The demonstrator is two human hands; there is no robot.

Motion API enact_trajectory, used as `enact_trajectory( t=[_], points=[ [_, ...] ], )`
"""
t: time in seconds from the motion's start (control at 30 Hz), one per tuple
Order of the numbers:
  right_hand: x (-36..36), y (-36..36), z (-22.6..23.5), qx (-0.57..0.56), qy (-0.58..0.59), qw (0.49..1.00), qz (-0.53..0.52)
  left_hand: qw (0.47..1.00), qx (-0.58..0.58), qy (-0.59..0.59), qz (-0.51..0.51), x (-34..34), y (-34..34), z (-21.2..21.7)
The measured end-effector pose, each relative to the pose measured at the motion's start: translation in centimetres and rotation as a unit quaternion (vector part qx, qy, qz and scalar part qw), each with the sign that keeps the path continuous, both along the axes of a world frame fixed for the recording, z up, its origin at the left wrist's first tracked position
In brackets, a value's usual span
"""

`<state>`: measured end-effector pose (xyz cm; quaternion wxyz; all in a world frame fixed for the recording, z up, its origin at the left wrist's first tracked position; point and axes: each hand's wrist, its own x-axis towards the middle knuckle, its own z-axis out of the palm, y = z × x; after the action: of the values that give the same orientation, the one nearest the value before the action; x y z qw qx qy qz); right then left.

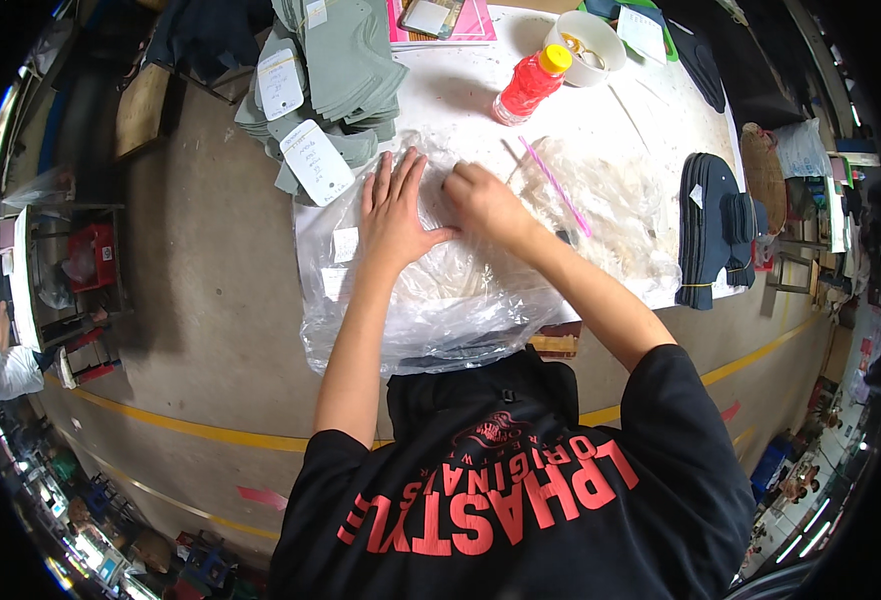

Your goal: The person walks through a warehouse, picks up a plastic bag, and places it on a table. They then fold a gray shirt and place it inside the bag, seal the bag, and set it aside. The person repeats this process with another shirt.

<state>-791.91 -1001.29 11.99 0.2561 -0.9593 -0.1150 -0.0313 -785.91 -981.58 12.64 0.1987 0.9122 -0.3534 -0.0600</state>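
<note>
A large crumpled clear plastic bag (440,310) covers the near part of the white table and hangs over its front edge. My left hand (397,215) lies flat on the bag, fingers spread and pointing away from me. Just right of it, my right hand (485,203) is closed with its fingers curled against the plastic; a pinch of the bag seems to be in them. More crumpled plastic (615,195) lies to the right of that hand, with a pink striped straw (555,188) across it. White paper labels (344,245) show on the bag's left side.
Stacked grey-green cut pieces (350,70) with white tags (317,163) stand at the back left. A red bottle with a yellow cap (531,88) and a white bowl (600,50) are at the back. Dark cut pieces (702,230) lie along the right edge.
</note>
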Motion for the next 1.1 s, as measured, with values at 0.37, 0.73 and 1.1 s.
enact_trajectory(
  t=[0.37,0.73,1.1],
  points=[
    [3.3,-0.3,0.9,-0.016,-0.062,0.99,-0.127,0.999,-0.02,0.034,0.016,-0.1,-0.1,0.4],
    [3.4,-1.9,0.6,0.019,-0.003,1.0,0.018,1.0,0.001,0.029,0.012,-0.1,-0.2,0.4],
    [1.9,-1.9,0.9,-0.057,-0.036,0.997,-0.029,1.0,-0.011,0.006,0.003,-0.1,-0.1,0.0]
  ],
)
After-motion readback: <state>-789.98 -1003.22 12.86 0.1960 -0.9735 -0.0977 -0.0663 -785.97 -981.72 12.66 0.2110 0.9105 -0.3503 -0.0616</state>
